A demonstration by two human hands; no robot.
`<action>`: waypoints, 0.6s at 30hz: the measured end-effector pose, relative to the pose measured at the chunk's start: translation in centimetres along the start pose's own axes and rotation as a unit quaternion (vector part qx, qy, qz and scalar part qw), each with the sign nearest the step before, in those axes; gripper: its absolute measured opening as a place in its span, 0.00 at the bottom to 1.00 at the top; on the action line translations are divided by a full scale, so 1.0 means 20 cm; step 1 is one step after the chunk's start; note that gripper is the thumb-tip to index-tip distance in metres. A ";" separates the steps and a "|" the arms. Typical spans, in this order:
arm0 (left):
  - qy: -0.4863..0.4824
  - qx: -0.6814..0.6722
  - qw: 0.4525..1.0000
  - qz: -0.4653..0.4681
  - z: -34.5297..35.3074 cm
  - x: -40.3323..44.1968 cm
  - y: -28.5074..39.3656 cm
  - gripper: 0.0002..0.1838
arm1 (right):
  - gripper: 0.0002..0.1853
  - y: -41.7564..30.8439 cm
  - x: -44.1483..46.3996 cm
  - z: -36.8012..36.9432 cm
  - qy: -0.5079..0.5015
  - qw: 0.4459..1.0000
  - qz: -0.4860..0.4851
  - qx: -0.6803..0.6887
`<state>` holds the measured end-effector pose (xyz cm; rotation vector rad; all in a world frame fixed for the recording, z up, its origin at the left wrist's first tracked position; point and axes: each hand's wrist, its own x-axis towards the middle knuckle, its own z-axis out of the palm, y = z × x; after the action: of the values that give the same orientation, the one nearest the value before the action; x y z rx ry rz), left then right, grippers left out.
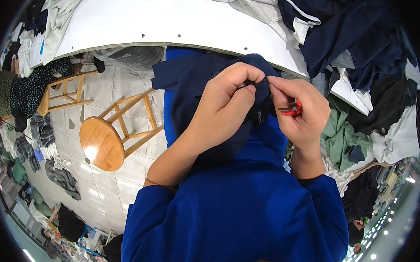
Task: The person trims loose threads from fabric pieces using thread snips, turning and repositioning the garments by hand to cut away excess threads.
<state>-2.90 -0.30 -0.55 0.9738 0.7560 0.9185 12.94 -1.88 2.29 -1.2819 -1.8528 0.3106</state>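
A dark navy garment lies bunched over my lap, below the edge of the white table. My left hand is closed on its cloth, thumb and forefinger pinching near the top. Close beside it, my right hand pinches at the same spot with thumb and forefinger; what lies between those fingertips is too small to tell. Small red-handled snippers are held in the right palm, their metal tips pointing left. The two hands nearly touch at the fingertips.
The white table crosses the top, with navy clothes and grey cloth on it. A round wooden stool stands at left. A seated person is at far left. Green cloth lies at right.
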 end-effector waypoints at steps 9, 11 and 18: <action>-0.030 -0.052 0.997 -0.054 0.00 -0.01 0.03 0.09 | 0.09 0.00 -0.02 0.01 0.023 1.000 -0.001 -0.003; -0.032 -0.078 0.994 -0.075 0.00 0.00 0.04 0.09 | 0.08 -0.01 -0.04 0.02 0.037 0.999 0.032 0.024; -0.064 -0.232 0.969 -0.056 -0.01 0.04 0.00 0.09 | 0.33 -0.05 -0.05 -0.03 -0.017 0.933 0.231 0.276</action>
<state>-2.82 0.50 -0.78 0.5645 0.4496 0.8725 13.00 -3.37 2.76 -1.2857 -1.3228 1.0323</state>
